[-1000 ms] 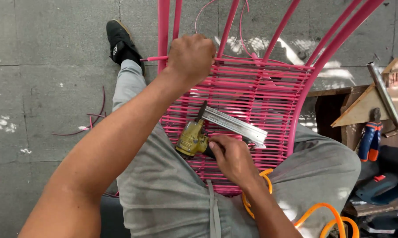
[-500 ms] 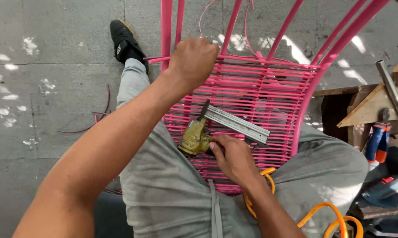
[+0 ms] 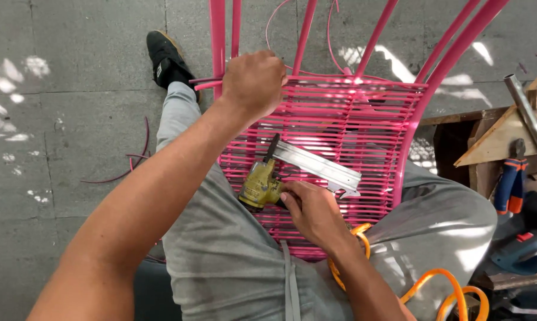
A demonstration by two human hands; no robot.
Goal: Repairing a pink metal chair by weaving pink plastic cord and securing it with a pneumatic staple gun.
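Observation:
A pink metal chair frame (image 3: 452,56) with woven pink cord (image 3: 345,128) lies across my lap. My left hand (image 3: 253,83) is closed on the frame's left bar at the top of the weave, where pink cord ends stick out. My right hand (image 3: 313,208) grips a yellow pneumatic stapler (image 3: 261,185) with a long silver magazine (image 3: 319,166), pressed against the woven cords. An orange air hose (image 3: 441,285) coils from under my right wrist.
My grey-trousered legs (image 3: 238,267) and a black shoe (image 3: 164,56) rest on the grey paved floor. Loose pink cord scraps (image 3: 131,163) lie at left. A wooden bench (image 3: 500,134) with a metal pipe, a blue-and-orange tool (image 3: 509,184) and other tools stands at right.
Hands and stapler hold the same positions on the chair; only the view has shifted slightly.

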